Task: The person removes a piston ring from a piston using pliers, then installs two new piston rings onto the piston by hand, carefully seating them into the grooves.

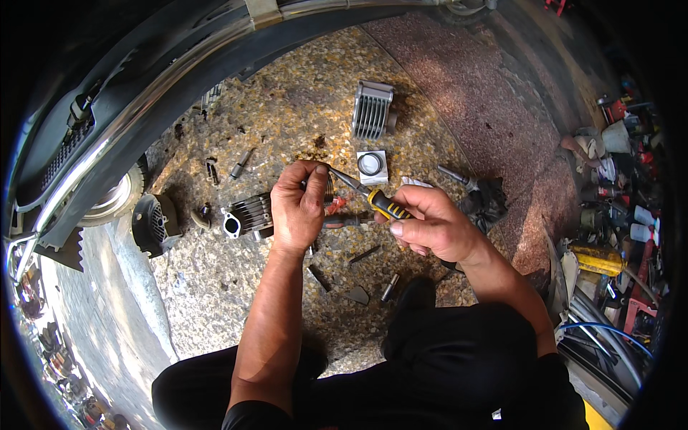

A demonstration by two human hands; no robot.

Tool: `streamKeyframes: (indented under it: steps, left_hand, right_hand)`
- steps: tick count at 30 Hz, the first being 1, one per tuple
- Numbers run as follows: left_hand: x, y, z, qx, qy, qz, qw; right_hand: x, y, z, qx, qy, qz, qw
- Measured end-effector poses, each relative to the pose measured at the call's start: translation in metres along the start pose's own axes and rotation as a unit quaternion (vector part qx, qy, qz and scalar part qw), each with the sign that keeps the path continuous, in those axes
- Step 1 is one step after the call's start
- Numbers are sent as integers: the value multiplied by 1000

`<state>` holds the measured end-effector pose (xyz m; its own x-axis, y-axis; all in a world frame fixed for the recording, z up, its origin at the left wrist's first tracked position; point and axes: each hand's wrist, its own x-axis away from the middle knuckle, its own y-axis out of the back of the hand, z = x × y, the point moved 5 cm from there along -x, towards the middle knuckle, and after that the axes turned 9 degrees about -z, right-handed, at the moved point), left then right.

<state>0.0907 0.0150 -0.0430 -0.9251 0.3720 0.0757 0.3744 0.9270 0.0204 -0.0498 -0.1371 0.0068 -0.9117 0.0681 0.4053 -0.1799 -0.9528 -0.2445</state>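
Observation:
My right hand [437,223] is closed round the yellow-and-black handle of what look like needle-nose pliers [387,206]. Their slim metal jaws point up and left, to the fingertips of my left hand [299,204]. Thumb and forefinger of that hand are pinched together at the tip; whatever they grip is too small or hidden to name. Below and beside my left hand lies a dark finned engine cylinder [249,217], partly covered by it. Beyond the pliers, a white box [380,174] has a dark ring-shaped part [370,164] on it. Farther off stands a cleaner silver finned cylinder [373,111].
Loose metal parts, among them a pin [390,287] and a rod [242,163], lie about the speckled floor. A black slotted cover [155,223] and a wheel [118,201] are at left, under vehicle bodywork [143,107]. Tools and a yellow object [598,259] crowd the right side.

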Motion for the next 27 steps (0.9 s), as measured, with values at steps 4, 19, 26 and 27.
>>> streamKeyframes:
  steps: [4, 19, 26, 27]
  left_hand:
    - [0, -1, 0, -35, -36, -15, 999]
    - [-3, 2, 3, 188, 66, 1, 980]
    - [-6, 4, -4, 161, 11, 15, 987]
    - [-6, 4, -4, 163, 11, 12, 986]
  right_hand:
    - [0, 1, -1, 13, -10, 0, 1000]
    - [7, 5, 0, -203, -46, 1, 978]
    - [3, 3, -14, -318, -92, 37, 943]
    - [2, 2, -15, -337, -98, 45, 935]
